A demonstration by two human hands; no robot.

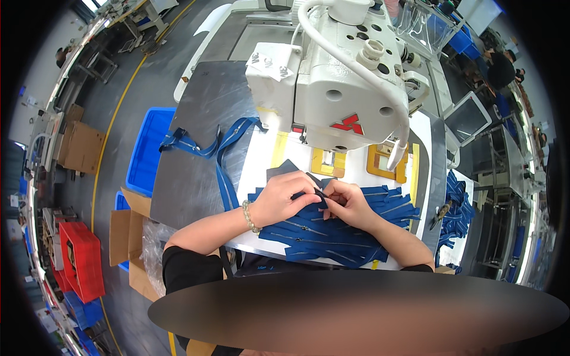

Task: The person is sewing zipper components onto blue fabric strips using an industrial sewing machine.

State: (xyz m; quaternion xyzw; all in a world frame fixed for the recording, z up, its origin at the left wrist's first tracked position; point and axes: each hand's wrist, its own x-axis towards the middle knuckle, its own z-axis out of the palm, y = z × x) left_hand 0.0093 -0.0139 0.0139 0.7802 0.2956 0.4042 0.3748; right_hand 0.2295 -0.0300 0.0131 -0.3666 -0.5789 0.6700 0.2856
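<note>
My left hand (284,197), with a beaded bracelet (250,217) at its wrist, is closed with thumb and fingers pinching a small dark fabric piece (321,197). Opposite it, my right hand (351,205) pinches the same piece, so the two sets of fingertips nearly meet. Below and around both hands lies a pile of blue zippers (332,236), spread over the machine's work surface. A dark flat piece of cloth (284,168) shows just beyond my left hand. What lies under my palms is hidden.
A white industrial sewing machine head (341,89) stands right ahead. Under it sit two yellow clamp frames (323,165). A long blue zipper tape (221,172) trails over the metal table (196,196). Blue bins (148,160) and a cardboard box (135,246) are left; more zippers (454,207) lie right.
</note>
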